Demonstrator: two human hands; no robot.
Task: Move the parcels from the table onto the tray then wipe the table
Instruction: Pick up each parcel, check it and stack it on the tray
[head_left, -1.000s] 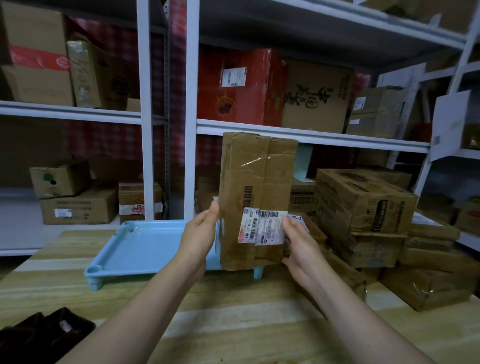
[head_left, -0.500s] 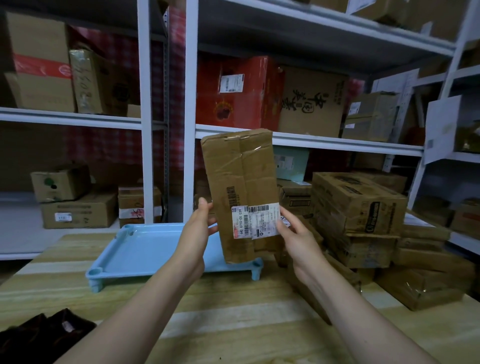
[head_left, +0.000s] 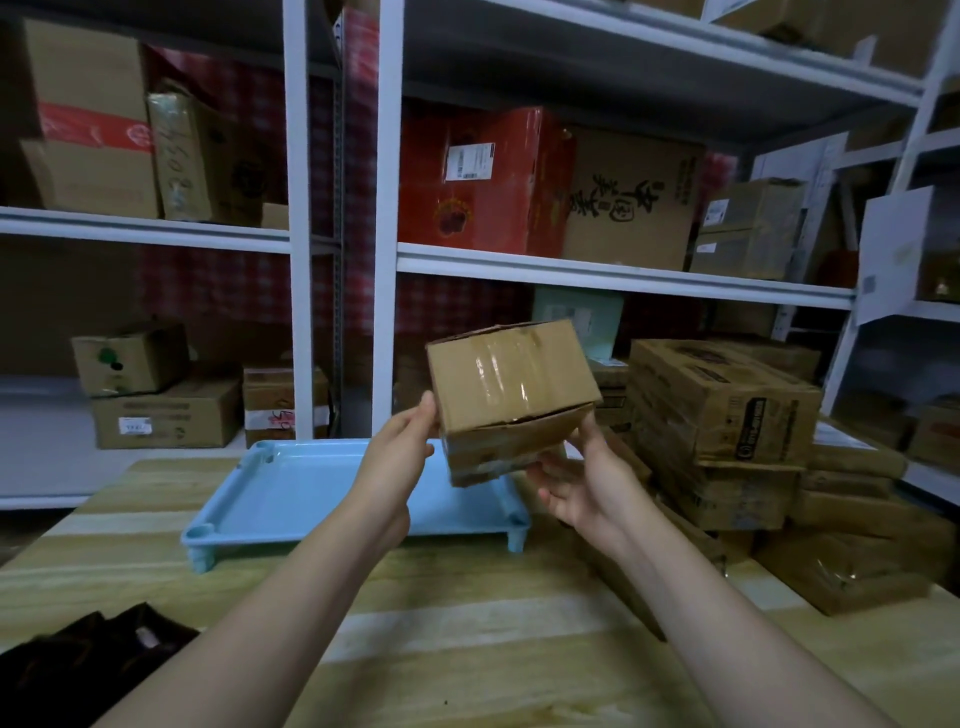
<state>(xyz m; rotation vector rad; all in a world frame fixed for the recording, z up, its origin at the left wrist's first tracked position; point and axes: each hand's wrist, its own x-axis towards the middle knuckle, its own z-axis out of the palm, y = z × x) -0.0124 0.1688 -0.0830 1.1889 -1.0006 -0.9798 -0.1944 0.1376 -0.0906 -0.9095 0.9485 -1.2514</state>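
Near left on the table (head_left: 467, 623): dark cloth (head_left: 88, 660), bunched, untouched, likely meant for the wipe. Right of it and farther back: light-blue tray (head_left: 291, 493) on short legs. Left hand (head_left: 400, 452) is raised over the tray, fingers straight and pressed flat against the left face of the parcel (head_left: 511, 389). The parcel is a taped brown carton, held off the table above the tray's right end and tilted, with its taped face toward the camera. Right hand (head_left: 582, 483) is palm-up beneath the lower right corner, fingers spread under the base, thumb up along the right side. Far right: stack of parcels (head_left: 722, 415) on the table, not yet moved. Step judged: carrying one parcel to the tray; wiping not begun. Next move calls for levelling the carton, shifting it left, and lowering it flat inside the rim before both hands let go.
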